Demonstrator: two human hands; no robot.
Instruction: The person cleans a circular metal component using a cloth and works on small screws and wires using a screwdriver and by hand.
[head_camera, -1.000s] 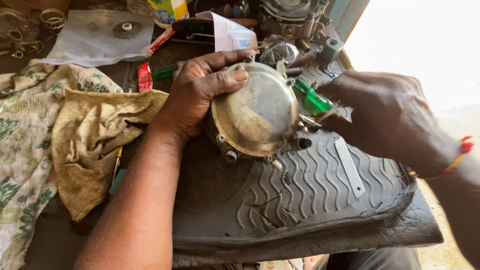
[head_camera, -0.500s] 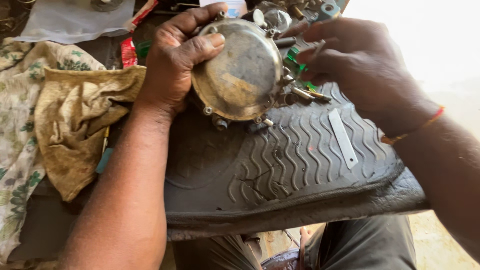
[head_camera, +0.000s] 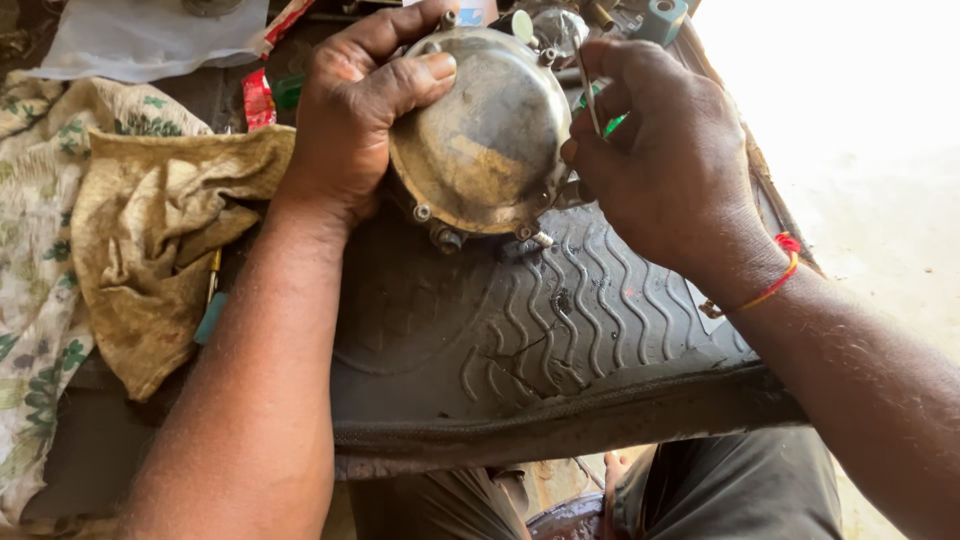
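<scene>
Left hand (head_camera: 350, 120) is gripping the round, tarnished metal housing (head_camera: 480, 130) on the black ribbed rubber mat (head_camera: 560, 320). Right hand (head_camera: 655, 160) is pinching a thin metal tool (head_camera: 588, 90) at its edge, grip narrow.

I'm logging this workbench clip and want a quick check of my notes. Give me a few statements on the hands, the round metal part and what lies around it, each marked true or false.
1. The left hand grips the round metal housing at its left edge. True.
2. The right hand rests flat on the mat, holding nothing. False: it is raised at the housing's right side, pinching a thin metal tool.
3. The housing sits over a black ribbed rubber mat. True.
4. The yellowish rag lies to the right of both hands. False: it lies to their left.
5. A red thread band circles the right wrist. True.
</scene>
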